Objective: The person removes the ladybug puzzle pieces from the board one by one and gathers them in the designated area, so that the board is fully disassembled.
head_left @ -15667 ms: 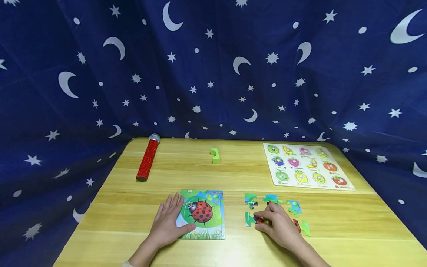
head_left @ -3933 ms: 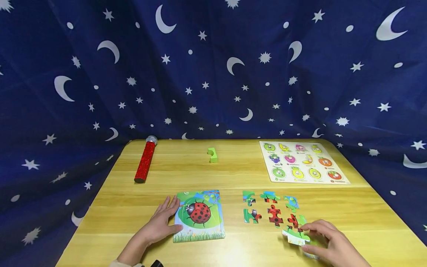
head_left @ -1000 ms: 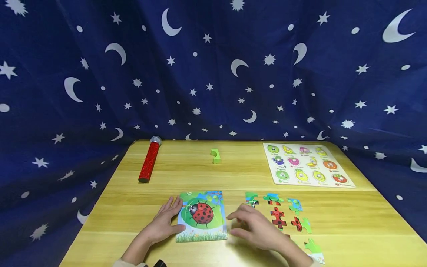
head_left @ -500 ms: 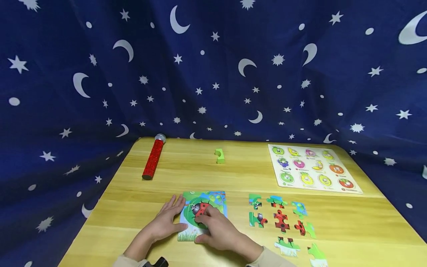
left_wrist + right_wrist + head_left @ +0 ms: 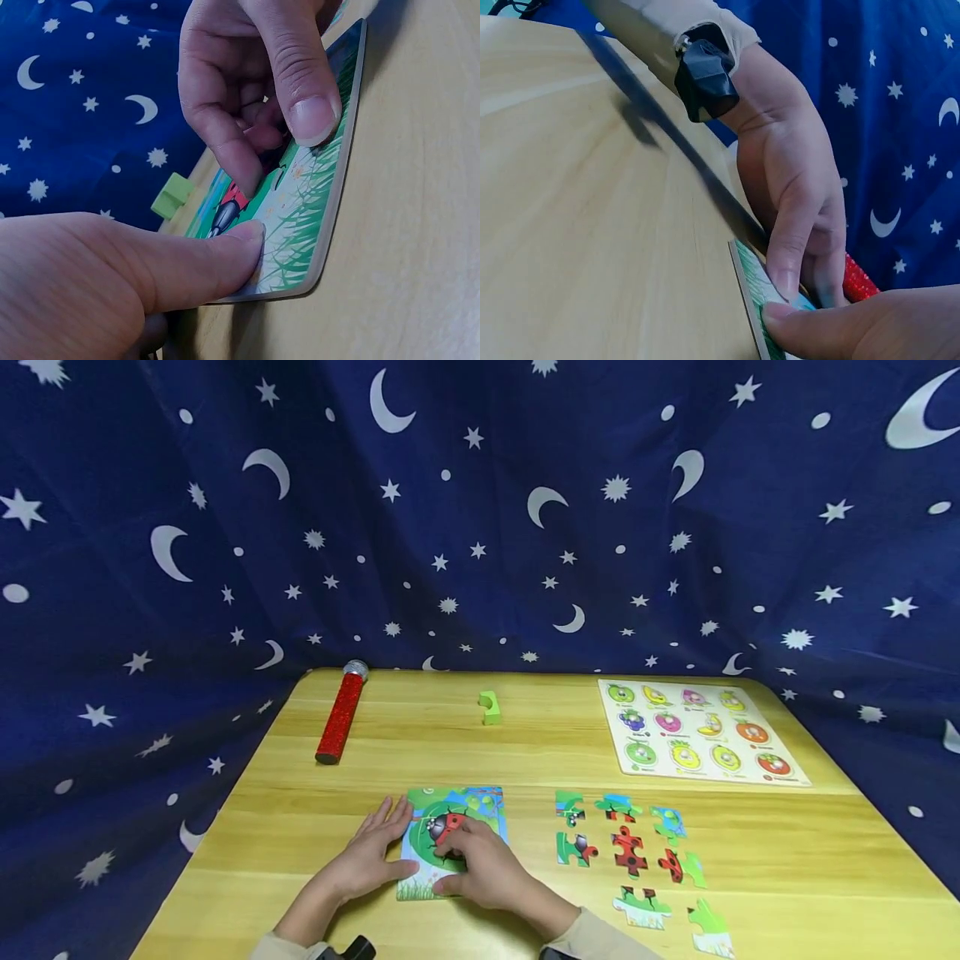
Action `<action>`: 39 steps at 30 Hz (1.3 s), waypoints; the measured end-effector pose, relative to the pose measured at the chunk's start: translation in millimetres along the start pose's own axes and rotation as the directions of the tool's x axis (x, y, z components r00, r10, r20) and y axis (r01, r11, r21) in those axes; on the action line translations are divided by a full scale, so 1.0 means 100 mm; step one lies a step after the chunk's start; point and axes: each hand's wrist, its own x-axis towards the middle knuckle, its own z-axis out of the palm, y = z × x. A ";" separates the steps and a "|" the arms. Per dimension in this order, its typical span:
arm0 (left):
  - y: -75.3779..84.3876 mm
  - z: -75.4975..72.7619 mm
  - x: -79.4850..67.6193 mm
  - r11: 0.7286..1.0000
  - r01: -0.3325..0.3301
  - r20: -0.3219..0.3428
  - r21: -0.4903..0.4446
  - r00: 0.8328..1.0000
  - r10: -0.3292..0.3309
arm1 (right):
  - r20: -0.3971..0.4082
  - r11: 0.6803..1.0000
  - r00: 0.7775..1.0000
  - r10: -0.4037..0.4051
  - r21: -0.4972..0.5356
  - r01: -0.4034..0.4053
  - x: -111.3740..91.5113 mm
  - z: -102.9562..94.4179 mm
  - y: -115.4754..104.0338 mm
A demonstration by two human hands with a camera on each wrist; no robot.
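Observation:
A square board (image 5: 414,878) with a printed ladybug lies before me. My left hand (image 5: 369,862) rests along its left side, fingers extended, and its thumb (image 5: 214,259) presses the picture near that edge. My right hand (image 5: 491,867) is over the right part of the board. Its thumb (image 5: 304,94) touches the grass along the near edge. The right index finger (image 5: 229,146) bends down to the ladybug, with a gap between it and the thumb. No loose piece shows in that hand. Several ladybug jigsaw pieces (image 5: 628,852) lie apart in rows to the right.
A fruit peg board (image 5: 705,735) lies at the back right. A green notched block (image 5: 491,710) stands at the back middle, and a red glittery toy microphone (image 5: 341,714) lies at the back left. Behind the wooden table (image 5: 390,743) hangs a blue star-patterned cloth (image 5: 480,510).
My right hand has moved left from beside the board onto it, uncovering jigsaw pieces. Earlier it set down a grassy piece at the lower right. My left hand has stayed at the board.

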 end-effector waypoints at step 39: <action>-0.04 -0.07 -0.01 0.998 -0.015 0.046 -0.060 0.999 0.018 | -0.010 0.984 0.998 0.054 0.170 -0.052 0.00 0.04 -0.08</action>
